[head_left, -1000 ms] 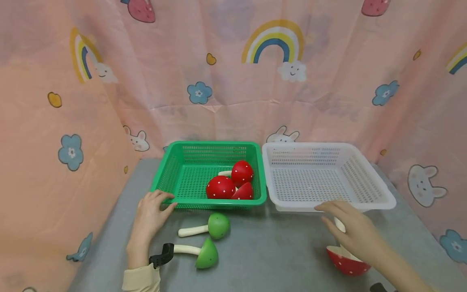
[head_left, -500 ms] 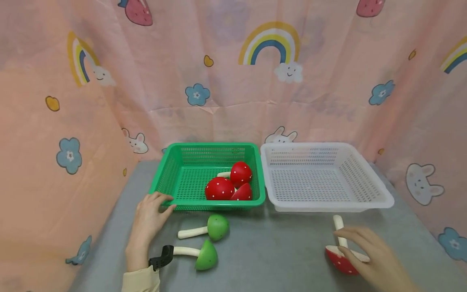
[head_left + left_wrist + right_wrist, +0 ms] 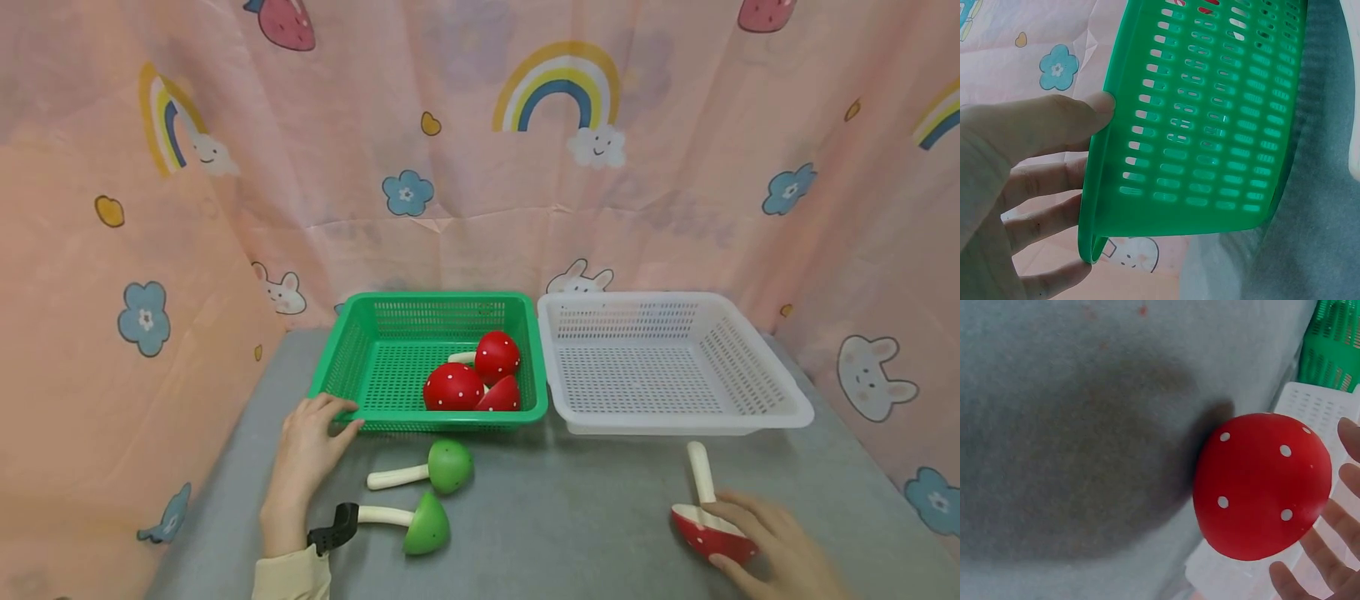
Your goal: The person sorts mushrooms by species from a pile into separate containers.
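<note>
My left hand (image 3: 306, 446) holds the front left rim of the green basket (image 3: 442, 418), thumb on the near side and fingers behind the rim, as the left wrist view shows. Several red toy mushrooms (image 3: 453, 387) with white dots lie in that basket's right part. At the right, a red toy mushroom (image 3: 708, 537) lies on the table, its white stem pointing away. My right hand (image 3: 783, 546) is at the right side of its cap, fingers spread. In the right wrist view the red cap (image 3: 1260, 487) hides part of some fingers; contact is hard to tell.
A white basket (image 3: 678, 423) stands right beside the green one. Two green toy mushrooms, an upper one (image 3: 450, 467) and a lower one (image 3: 427, 525), lie on the grey table (image 3: 555, 525) before the green basket. A pink patterned curtain (image 3: 480, 233) surrounds the table.
My right hand has come down and back from near the white basket's front rim to the red mushroom's cap. My left hand has stayed on the green basket's rim.
</note>
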A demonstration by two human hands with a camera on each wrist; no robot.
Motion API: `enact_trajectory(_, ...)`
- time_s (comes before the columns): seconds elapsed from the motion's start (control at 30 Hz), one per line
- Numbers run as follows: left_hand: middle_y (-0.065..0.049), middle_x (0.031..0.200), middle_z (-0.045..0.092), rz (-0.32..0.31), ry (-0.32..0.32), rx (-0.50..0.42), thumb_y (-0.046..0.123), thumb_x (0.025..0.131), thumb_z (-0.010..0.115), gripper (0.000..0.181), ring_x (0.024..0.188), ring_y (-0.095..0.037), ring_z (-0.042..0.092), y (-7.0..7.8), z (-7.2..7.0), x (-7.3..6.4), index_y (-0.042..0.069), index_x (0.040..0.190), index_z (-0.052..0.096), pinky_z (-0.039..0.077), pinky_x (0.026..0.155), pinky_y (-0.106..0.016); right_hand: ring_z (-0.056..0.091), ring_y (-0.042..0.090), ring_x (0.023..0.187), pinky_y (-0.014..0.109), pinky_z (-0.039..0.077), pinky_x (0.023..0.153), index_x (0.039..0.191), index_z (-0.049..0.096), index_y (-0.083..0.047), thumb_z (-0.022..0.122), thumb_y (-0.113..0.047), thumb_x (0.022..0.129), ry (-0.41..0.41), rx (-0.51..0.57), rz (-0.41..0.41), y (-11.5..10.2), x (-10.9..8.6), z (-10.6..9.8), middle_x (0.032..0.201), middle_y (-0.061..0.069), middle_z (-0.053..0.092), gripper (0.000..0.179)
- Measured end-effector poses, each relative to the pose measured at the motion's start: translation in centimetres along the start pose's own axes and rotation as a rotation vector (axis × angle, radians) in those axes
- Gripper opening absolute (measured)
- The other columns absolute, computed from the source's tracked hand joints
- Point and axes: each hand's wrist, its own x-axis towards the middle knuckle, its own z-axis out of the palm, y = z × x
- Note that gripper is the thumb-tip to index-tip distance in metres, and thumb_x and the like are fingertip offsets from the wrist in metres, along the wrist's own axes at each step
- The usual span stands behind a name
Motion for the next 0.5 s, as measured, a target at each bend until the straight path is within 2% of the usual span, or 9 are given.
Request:
enact_trajectory(0.17,-0.008,0.104,0.066,-0.002,-0.003,0.001,0.022,0.084,0.074,0.024,0.097,-0.028,0.055,0.1,0.0,0.0,0.010,0.104,0.071,0.041,0.093,-0.056,0.049,0.033,0.109,0.067,0.046,0.086,0.122,0.061,-0.014,0.084,-0.040,0.068,-0.003,-0.007,-0.028,0.3,0.0,0.8,0.129,0.015,0.054,0.065)
enact_trajectory(0.3,-0.008,0.104,0.066,-0.002,-0.002,0.005,0.022,0.084,0.074,0.024,0.097,-0.028,0.055,0.1,-0.1,0.0,0.010,0.105,0.071,0.041,0.093,-0.056,0.052,0.031,0.106,0.062,0.048,0.085,0.119,0.063,-0.015,0.085,-0.030,0.067,0.046,-0.042,-0.087,0.6,0.0,1.3,0.125,0.013,0.057,0.059)
enact_trajectory(0.5,-0.008,0.104,0.066,-0.010,-0.005,0.002,0.021,0.084,0.074,0.025,0.097,-0.029,0.055,0.2,-0.1,-0.1,0.010,0.106,0.071,0.041,0.093,-0.056,0.051,0.033,0.108,0.064,0.047,0.086,0.121,0.062,-0.015,0.083,-0.030,0.069,-0.030,-0.099,-0.042,1.0,0.5,1.4,0.125,0.014,0.057,0.057)
